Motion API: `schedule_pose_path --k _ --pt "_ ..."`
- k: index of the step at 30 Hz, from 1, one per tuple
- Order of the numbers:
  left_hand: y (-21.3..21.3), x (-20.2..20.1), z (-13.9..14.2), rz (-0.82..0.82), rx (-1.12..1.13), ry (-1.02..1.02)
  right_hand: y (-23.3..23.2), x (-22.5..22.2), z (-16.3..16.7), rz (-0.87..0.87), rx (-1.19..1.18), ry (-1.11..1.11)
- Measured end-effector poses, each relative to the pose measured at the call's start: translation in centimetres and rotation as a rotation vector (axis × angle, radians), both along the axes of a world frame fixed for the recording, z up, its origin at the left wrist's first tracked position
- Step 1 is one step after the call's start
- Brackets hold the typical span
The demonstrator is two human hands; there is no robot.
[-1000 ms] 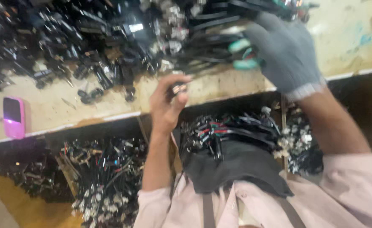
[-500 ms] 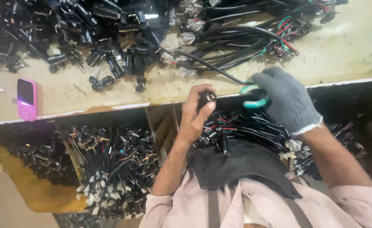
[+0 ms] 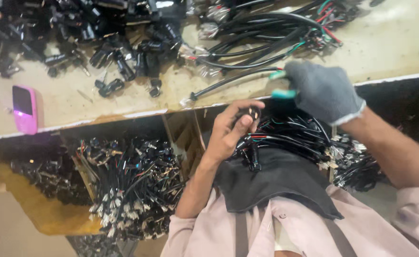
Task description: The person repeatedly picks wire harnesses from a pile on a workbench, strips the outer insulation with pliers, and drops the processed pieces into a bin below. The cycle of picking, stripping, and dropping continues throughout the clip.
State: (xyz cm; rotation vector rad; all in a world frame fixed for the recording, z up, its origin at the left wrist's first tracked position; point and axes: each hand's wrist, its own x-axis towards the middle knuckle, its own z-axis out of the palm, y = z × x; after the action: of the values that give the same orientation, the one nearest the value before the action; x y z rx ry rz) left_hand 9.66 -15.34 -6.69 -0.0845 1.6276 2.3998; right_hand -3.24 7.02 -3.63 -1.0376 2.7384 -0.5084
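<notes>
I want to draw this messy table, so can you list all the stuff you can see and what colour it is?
Phone: one, pink, left on the bench.
Black plugs: many, black, heaped at the bench top left.
Cables: a bundle, black with red and green wires, bench top right.
Bench: one, pale wood.
Wire pile: many, black with silver ends, below the bench.
Cloth: one, dark, on the lap.
Small plug: one, black, in the bare left hand.
Right hand: grey glove, green fingertips, at a cable.

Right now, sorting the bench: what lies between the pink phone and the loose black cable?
In the head view, small black connectors lie between pink phone and black cable.
</notes>
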Motion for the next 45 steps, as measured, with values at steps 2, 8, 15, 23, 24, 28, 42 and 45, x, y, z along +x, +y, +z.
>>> schedule_pose_path --k 2,8,15,23,24,28,42,45 --pt "0.1 0.1 -0.1 -0.033 -0.054 0.029 0.2 -0.3 0.3 -0.071 -0.105 -0.017" --pt "0.2 0.2 -0.1 -0.026 -0.116 0.019 -0.8 0.6 0.1 0.088 0.123 0.019" --pt "0.5 0.3 -0.2 -0.046 -0.151 0.007 -1.4 -1.1 1.3 0.041 -0.073 -0.069" --pt "1.6 0.5 0.9 -0.032 -0.384 0.139 -1.2 4.8 1.1 0.232 -0.406 -0.292" --pt "1.9 0.6 1.1 -0.017 -0.487 0.124 -1.3 5.2 0.8 0.085 -0.527 -0.337" --pt "2.1 1.1 1.4 0.070 -0.423 0.179 -1.0 6.5 1.0 -0.317 -1.202 -0.710" --pt "0.9 1.1 2.8 -0.501 -1.237 0.410 -1.1 1.9 1.0 -0.152 -0.634 -0.173" --pt "-1.0 1.7 3.2 -0.614 -1.358 0.333 -1.1 -2.8 1.9 0.033 -0.158 0.145"
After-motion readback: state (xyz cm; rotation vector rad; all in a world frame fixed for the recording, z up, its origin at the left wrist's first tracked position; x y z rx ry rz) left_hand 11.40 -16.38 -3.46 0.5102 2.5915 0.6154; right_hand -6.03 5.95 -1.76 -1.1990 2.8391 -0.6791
